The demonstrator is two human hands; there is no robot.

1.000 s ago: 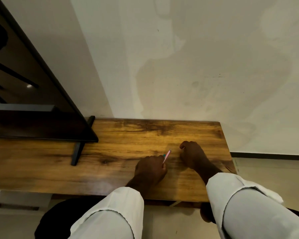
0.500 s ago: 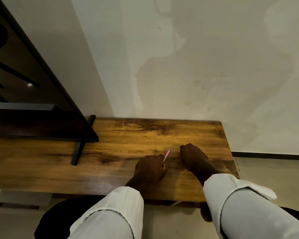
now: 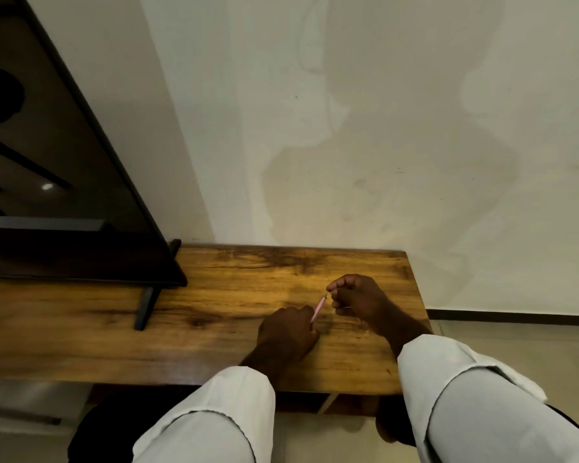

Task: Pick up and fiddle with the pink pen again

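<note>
A person in white sleeves works over a wooden table [image 3: 214,329] set against a stained wall [image 3: 381,128]. The left hand [image 3: 286,332] rests on the tabletop with its fingers curled round the lower end of a thin pink stick [image 3: 318,309], which rises at a slant from the knuckles toward the other hand. The right hand [image 3: 356,300] sits just beyond the stick's upper tip, fingers bunched and thumb pressed to forefinger as if pinching something very small; what it pinches is too small to make out, and a faint pale line shows below those fingers. The tip of the stick lies just beside, perhaps touching, the right thumb and forefinger; the frame does not settle which.

Judged from this pose, the work is fine, two-handed and close. It would go best with both wrists braced on the wood, the left hand keeping the stick steady at its slant, and the right hand making only small moves at the tip rather than pulling from the arm. A jerk could slip the stick out of line or drop the tiny piece.

By count: two hands, one pink stick, one table. Well to the left of the fingers stands one dark screen [image 3: 64,178] on one visible black foot [image 3: 146,305].
</note>
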